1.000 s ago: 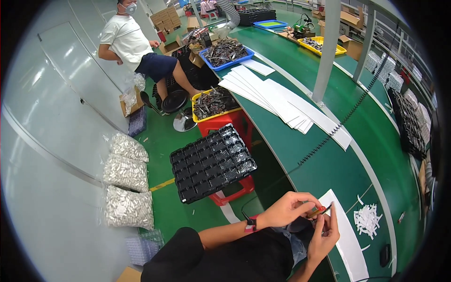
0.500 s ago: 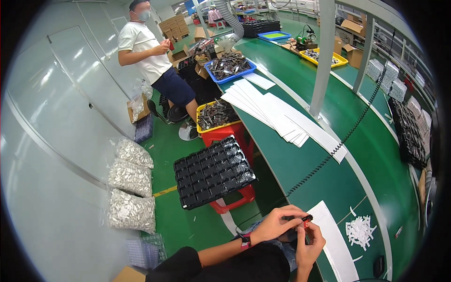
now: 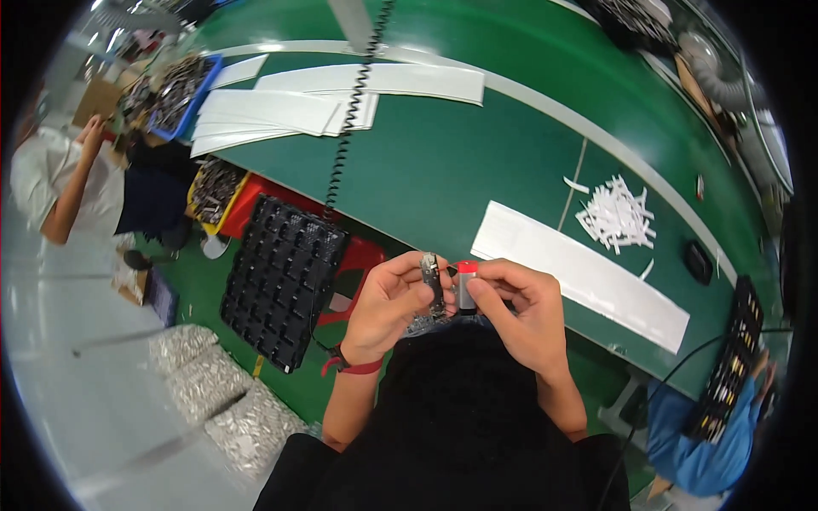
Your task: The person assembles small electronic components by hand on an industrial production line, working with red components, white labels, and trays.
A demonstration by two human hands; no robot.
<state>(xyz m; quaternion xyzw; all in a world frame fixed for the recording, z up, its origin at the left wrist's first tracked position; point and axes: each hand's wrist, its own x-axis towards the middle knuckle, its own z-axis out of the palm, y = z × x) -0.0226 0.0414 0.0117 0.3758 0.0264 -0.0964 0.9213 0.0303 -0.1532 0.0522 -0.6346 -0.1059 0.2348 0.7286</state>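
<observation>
In front of my body, my left hand (image 3: 388, 302) is closed on a narrow dark part with a small circuit board (image 3: 431, 279), held upright between thumb and fingers. Beside it my right hand (image 3: 527, 315) pinches a small grey cylinder with a red end (image 3: 467, 287), like a battery cell. The two pieces are close together; whether a wire joins them is hard to make out. A red band (image 3: 365, 368) circles my left wrist. Beyond my hands, a white foam strip (image 3: 579, 277) lies on the green table (image 3: 460, 162).
A pile of small white strips (image 3: 617, 215) sits beyond the foam strip. A black compartment tray (image 3: 285, 281) rests on a red stool (image 3: 362, 260) at left. A coiled black cord (image 3: 342, 145) hangs across the table. A person (image 3: 85, 183) stands far left; another in blue (image 3: 682, 439) is at right.
My view has turned right and downward. Both hands have come to the middle of the picture, and the dark part and grey cylinder now show plainly, side by side.
</observation>
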